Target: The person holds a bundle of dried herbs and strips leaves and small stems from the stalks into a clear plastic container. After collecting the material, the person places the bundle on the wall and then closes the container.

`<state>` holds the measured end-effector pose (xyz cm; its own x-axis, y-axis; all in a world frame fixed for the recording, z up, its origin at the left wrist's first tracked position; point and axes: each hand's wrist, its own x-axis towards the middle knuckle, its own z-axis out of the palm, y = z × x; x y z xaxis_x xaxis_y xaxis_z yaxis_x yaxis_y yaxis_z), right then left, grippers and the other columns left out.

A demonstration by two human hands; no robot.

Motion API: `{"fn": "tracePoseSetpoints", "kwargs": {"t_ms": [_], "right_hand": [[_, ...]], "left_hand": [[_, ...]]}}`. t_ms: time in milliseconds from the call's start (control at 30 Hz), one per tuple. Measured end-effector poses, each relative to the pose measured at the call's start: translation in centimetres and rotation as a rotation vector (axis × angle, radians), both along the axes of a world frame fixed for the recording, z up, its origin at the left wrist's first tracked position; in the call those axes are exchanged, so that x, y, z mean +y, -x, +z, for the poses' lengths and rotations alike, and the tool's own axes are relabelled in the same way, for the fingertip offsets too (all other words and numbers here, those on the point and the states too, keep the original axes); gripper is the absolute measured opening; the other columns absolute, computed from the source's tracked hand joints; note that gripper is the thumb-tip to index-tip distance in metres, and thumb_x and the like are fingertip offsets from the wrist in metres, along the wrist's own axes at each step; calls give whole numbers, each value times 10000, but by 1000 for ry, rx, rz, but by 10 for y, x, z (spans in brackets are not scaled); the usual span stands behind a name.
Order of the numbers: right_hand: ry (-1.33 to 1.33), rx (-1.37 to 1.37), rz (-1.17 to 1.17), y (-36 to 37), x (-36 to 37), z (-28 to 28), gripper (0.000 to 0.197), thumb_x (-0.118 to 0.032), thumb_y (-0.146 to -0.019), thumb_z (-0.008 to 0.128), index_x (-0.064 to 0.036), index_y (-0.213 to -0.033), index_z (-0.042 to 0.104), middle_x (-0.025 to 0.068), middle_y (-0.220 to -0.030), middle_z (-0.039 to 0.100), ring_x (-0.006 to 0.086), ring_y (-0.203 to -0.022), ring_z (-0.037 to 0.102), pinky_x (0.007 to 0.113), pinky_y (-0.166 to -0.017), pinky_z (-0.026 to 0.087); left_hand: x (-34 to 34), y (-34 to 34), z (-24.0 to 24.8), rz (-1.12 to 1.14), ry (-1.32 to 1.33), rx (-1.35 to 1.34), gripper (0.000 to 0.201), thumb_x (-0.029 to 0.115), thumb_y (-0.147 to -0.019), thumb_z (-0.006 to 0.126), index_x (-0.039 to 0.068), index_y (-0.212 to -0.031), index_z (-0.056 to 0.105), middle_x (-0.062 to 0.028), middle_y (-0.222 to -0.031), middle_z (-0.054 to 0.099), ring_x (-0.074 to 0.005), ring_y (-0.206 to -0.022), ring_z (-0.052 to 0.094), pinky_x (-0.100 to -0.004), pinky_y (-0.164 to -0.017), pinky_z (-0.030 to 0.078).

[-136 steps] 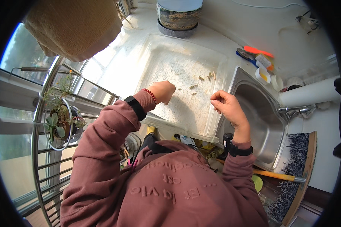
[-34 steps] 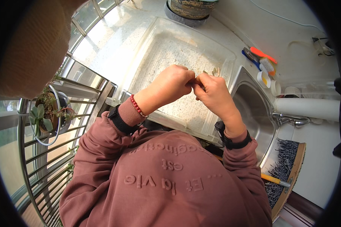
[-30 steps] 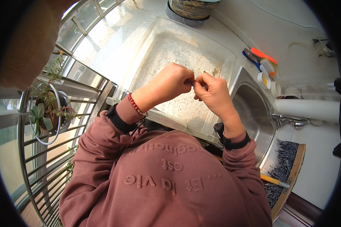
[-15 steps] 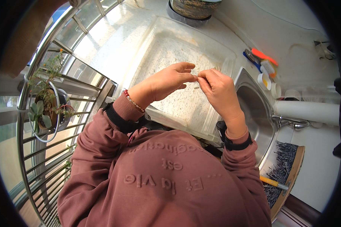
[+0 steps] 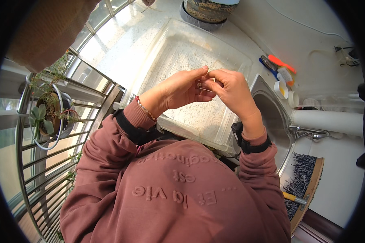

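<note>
Over the clear rectangular plastic tray [image 5: 184,47], the loosely spread bare left hand [image 5: 182,87] seemingly supports the narrow-fingered bare right hand [image 5: 232,90]; its grip is unclear.

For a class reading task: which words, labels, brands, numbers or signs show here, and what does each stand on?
Sweatshirt: raised lettering on the front, in the fabric's own colour, upside down in this view; I won't copy its words. The row highest in the picture curves away and is hard to read.
Tray and sink: no readable text.
</note>
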<state>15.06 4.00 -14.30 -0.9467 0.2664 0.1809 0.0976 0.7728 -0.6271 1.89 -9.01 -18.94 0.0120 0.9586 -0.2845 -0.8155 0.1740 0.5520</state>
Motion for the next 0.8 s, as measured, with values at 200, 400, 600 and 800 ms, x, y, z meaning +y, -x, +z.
{"fn": "tracePoseSetpoints", "kwargs": {"t_ms": [200,400,600,800], "right_hand": [[35,-347,-161,20,57,-51,219,-122,-782,731,6,-953,685,125,-803,661,236,-708,608,334,-677,485],[-226,-607,44,19,65,-112,244,-137,-717,749,-60,-936,676,148,-976,646,318,-961,619,405,-811,507],[-321,-625,30,32,61,-109,158,-81,-767,667,-87,-925,664,123,-983,661,335,-875,639,404,-757,517],[775,-330,-164,33,40,-58,134,-100,-898,633,-23,-1007,648,6,-864,632,73,-731,587,221,-601,450]], "left_hand": [[-7,11,-21,196,159,-119,156,137,-963,569,-11,-1004,598,-80,-945,612,-179,-860,619,-314,-839,532],[-13,14,-23,266,125,-122,128,106,-927,607,-16,-962,597,-95,-912,599,-188,-819,625,-305,-775,548],[-11,12,-25,227,126,-104,99,102,-939,586,8,-944,617,-74,-912,627,-180,-848,643,-311,-803,542],[-10,8,-28,304,185,-50,105,60,-921,617,-11,-997,595,-81,-925,613,-173,-840,641,-300,-790,556]]}}
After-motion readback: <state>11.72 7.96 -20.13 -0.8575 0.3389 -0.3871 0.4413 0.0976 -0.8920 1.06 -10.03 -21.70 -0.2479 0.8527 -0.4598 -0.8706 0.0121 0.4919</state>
